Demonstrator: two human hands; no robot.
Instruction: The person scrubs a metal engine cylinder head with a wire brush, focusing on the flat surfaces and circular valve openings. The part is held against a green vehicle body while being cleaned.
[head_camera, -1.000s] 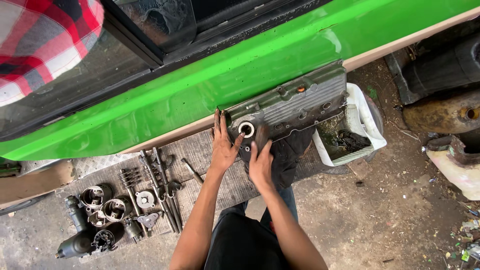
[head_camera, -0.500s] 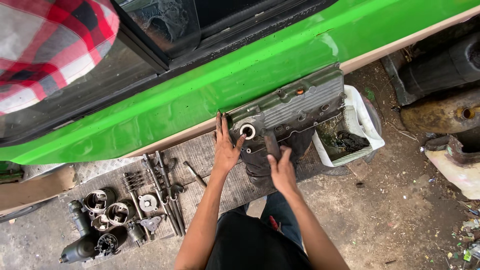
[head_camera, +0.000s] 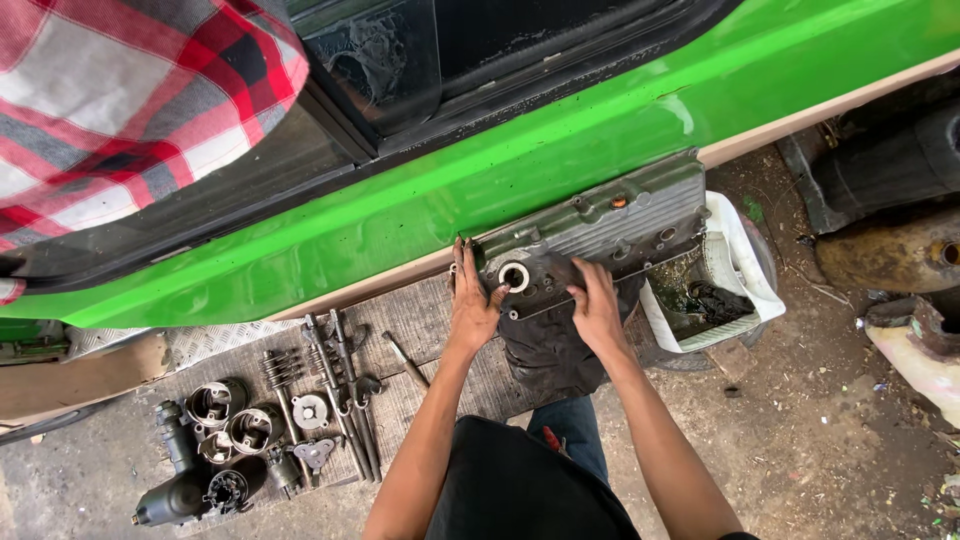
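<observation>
At the far left a person's red, white and grey checked sleeve is hanging over the dark window of the bright green vehicle body. Near left, a set of grimy steel engine parts, pistons and rods, is lying on a ribbed metal floor plate.

The left hand is lying flat, fingers spread and reaching far, palm pressing on the left end of the grey-green ribbed metal engine cover, thumb just beside its round white-rimmed opening. It is gripping nothing; it is only bearing down.

The cover is leaning against the green body, its long axis running left to right and rising toward the far right, the opening end pointing near left. It is lying just beyond both hands, touching them.

The right hand is resting on the cover's near edge, fingers loosely curled over it above a black cloth; whether it is clasping the edge I cannot tell. Both hands are equally near, the left at the end, the right nearer the middle.

To the right a white plastic tub of dirty scraps is standing on the dirt floor
</observation>
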